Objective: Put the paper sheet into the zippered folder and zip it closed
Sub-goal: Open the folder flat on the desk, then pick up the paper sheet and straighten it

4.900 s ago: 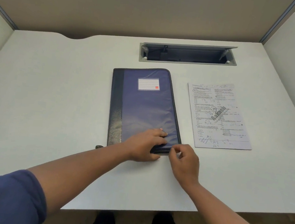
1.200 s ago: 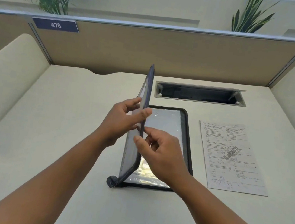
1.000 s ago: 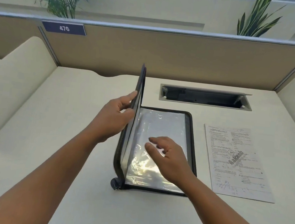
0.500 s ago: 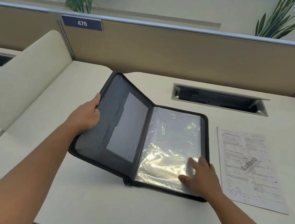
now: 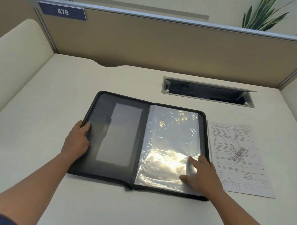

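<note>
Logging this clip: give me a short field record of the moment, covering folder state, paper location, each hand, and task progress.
folder: zippered folder lies open flat on the desk, clear plastic sleeve on its right half
paper: paper sheet lies on the desk just right of the folder, not yet inside
left hand: left hand holds the folder's left edge, thumb on the inner cover
right hand: right hand rests with spread fingers on the sleeve's lower right
progress: folder opened; inserting and zipping not yet done

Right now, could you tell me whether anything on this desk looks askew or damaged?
Nothing stands out. The zippered folder lies open and flat, its plastic sleeve only wrinkled, and the paper sheet lies flat beside it.
</note>
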Demonstrator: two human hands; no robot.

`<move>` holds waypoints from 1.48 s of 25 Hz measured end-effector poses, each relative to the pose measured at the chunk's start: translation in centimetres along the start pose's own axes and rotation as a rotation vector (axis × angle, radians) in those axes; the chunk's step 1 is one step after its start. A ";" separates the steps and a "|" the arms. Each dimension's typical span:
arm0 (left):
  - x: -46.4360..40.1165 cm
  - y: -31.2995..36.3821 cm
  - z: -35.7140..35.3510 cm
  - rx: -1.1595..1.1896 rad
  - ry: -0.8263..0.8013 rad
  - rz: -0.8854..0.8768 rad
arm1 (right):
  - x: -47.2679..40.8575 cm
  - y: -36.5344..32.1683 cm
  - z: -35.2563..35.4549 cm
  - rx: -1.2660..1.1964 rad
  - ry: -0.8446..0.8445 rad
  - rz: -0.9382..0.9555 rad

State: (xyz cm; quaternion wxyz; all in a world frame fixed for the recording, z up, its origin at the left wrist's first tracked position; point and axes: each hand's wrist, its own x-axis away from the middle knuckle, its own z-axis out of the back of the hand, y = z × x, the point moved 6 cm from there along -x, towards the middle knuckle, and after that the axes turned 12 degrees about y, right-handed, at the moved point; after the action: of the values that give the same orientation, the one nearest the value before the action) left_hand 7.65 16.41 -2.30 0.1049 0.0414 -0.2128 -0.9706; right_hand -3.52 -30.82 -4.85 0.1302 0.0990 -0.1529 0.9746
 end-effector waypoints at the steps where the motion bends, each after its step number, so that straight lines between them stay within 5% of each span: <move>1: 0.2 -0.1 -0.2 -0.005 0.010 -0.002 | 0.0 0.0 0.0 -0.008 -0.004 -0.001; 8: 1.5 -0.6 -1.9 -0.008 0.001 0.045 | 0.2 0.3 0.0 0.014 -0.015 0.001; 13: 0.6 6.2 -1.7 0.136 0.122 0.092 | 0.3 -0.4 2.2 0.068 0.078 0.064; 16: 1.9 16.0 -4.7 0.342 -0.026 -0.016 | 0.1 2.2 4.5 -0.032 0.204 -0.005; 19: 5.4 26.1 -9.7 0.609 -0.385 -0.022 | -0.2 7.7 6.6 -0.142 0.284 -0.172; 24: 11.4 38.0 -16.4 0.821 -0.785 0.154 | -0.7 17.3 8.8 -0.149 0.363 -0.406; 37: 13.4 43.5 -20.4 0.818 -0.781 0.575 | -1.5 21.7 8.6 -0.124 0.270 -0.467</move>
State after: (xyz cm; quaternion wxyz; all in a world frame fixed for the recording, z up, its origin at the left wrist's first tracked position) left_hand 5.24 -33.38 -2.89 0.2517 -0.3378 -0.5915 -0.6875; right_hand -6.95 -53.93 -3.05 0.3763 -0.0074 -0.1665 0.9114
